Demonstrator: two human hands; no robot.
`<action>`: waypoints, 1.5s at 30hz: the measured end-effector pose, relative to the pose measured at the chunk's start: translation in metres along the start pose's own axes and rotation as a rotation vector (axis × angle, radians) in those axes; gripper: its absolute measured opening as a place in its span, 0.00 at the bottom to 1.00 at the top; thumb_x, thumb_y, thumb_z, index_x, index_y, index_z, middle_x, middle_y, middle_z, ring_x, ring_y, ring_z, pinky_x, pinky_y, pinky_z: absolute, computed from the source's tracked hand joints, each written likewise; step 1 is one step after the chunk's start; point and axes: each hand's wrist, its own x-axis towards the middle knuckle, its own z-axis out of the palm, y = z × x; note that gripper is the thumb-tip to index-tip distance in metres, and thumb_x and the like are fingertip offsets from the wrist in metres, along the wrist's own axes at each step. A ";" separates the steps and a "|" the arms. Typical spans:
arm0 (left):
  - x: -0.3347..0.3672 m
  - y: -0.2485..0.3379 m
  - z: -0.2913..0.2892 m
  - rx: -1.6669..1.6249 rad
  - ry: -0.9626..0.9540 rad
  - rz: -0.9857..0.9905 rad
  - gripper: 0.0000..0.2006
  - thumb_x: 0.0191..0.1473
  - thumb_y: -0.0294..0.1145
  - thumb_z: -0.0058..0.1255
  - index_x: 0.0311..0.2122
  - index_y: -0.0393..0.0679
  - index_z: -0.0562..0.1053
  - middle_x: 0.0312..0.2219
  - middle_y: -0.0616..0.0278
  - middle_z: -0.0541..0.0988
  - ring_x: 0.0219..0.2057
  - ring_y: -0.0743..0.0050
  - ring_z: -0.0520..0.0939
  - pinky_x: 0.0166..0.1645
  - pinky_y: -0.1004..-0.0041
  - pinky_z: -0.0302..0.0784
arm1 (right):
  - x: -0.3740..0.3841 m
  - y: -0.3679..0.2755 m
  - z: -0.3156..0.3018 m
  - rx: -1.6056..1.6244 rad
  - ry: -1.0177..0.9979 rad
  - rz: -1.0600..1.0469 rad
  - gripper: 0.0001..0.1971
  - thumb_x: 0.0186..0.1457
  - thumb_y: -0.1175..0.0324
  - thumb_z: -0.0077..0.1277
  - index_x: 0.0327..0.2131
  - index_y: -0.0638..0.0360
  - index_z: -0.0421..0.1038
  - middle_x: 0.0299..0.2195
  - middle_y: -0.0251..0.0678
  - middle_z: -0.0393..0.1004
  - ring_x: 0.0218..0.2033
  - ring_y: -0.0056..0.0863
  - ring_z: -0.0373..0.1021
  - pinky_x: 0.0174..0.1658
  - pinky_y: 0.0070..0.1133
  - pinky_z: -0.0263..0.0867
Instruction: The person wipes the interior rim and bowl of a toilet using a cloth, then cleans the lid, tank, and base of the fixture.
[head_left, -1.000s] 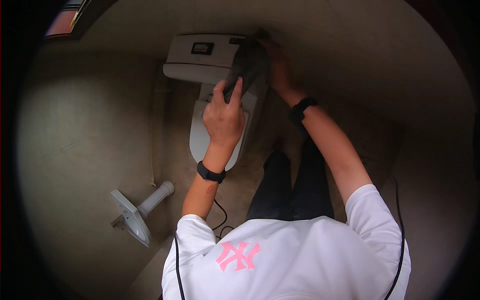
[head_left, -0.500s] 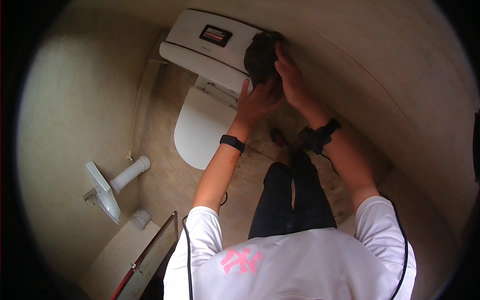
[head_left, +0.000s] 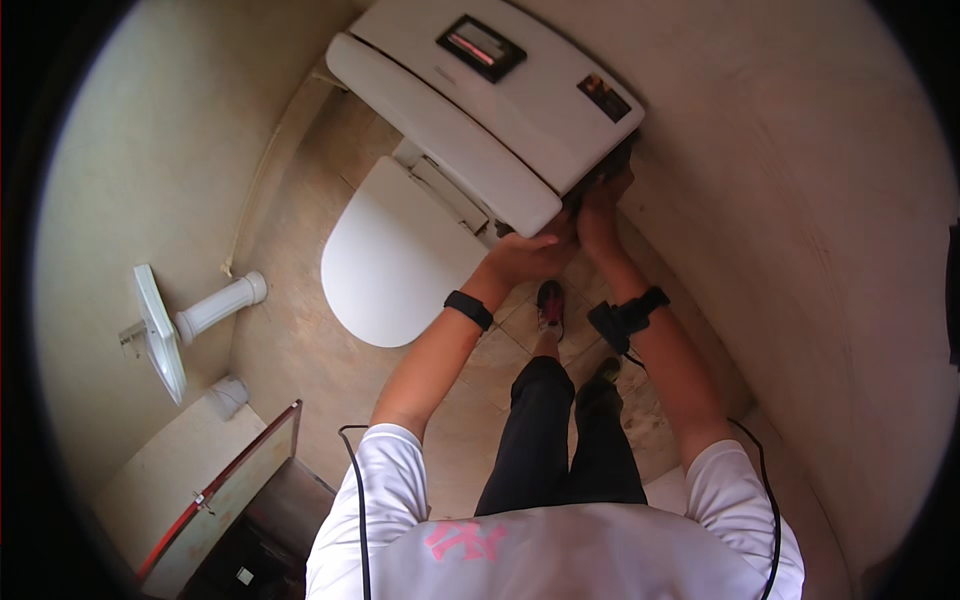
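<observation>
A white toilet cistern (head_left: 500,125) with a dark-framed flush plate stands at the top. Its lower white lid (head_left: 400,250) is closed over the bowl. Both my hands are at the cistern's right end. There a dark, bunched cloth (head_left: 612,165) lies against the side, mostly hidden under the edge. My right hand (head_left: 602,212) is closed on this cloth from the wall side. Beside it, my left hand (head_left: 535,256) is curled round the cloth's lower part below the cistern's front corner, its fingertips hidden.
At the left a white pedestal washbasin (head_left: 160,335) appears by the wall, with a pale bucket (head_left: 229,396) near it. A door with a red edge (head_left: 220,490) stands at the lower left. The beige wall (head_left: 790,200) runs close along my right arm.
Both hands and the dark cloth have moved from the cistern's top right end down onto its side. A dark sticker on the top is now uncovered. My view has shifted.
</observation>
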 end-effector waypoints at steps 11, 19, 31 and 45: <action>-0.059 0.098 0.103 -0.041 0.107 -0.164 0.10 0.56 0.36 0.44 0.37 0.63 0.79 0.46 0.72 0.79 0.53 0.78 0.75 0.69 0.63 0.30 | 0.001 0.167 0.037 0.044 -0.045 0.018 0.29 0.68 0.63 0.28 0.62 0.74 0.31 0.64 0.57 0.34 0.65 0.47 0.38 0.67 0.33 0.35; -0.077 0.165 0.172 0.040 0.126 -0.179 0.11 0.53 0.32 0.46 0.37 0.49 0.80 0.44 0.66 0.80 0.51 0.72 0.77 0.69 0.65 0.46 | 0.032 0.297 0.052 -0.107 0.029 -0.324 0.36 0.67 0.57 0.34 0.63 0.72 0.29 0.65 0.58 0.33 0.66 0.48 0.36 0.67 0.35 0.31; -0.129 0.227 0.232 -0.229 -0.026 -0.183 0.15 0.52 0.29 0.49 0.46 0.41 0.76 0.50 0.63 0.75 0.54 0.67 0.73 0.64 0.70 0.63 | 0.062 0.437 0.058 0.033 -0.144 -0.006 0.37 0.66 0.54 0.36 0.63 0.76 0.34 0.64 0.60 0.41 0.65 0.47 0.43 0.67 0.30 0.36; -0.054 0.099 -0.047 -0.032 0.289 -0.351 0.16 0.49 0.23 0.51 0.44 0.49 0.78 0.56 0.66 0.72 0.60 0.63 0.68 0.66 0.46 0.51 | -0.030 0.033 -0.027 0.263 0.173 -1.005 0.35 0.57 0.61 0.52 0.59 0.74 0.48 0.54 0.60 0.54 0.57 0.53 0.52 0.62 0.39 0.46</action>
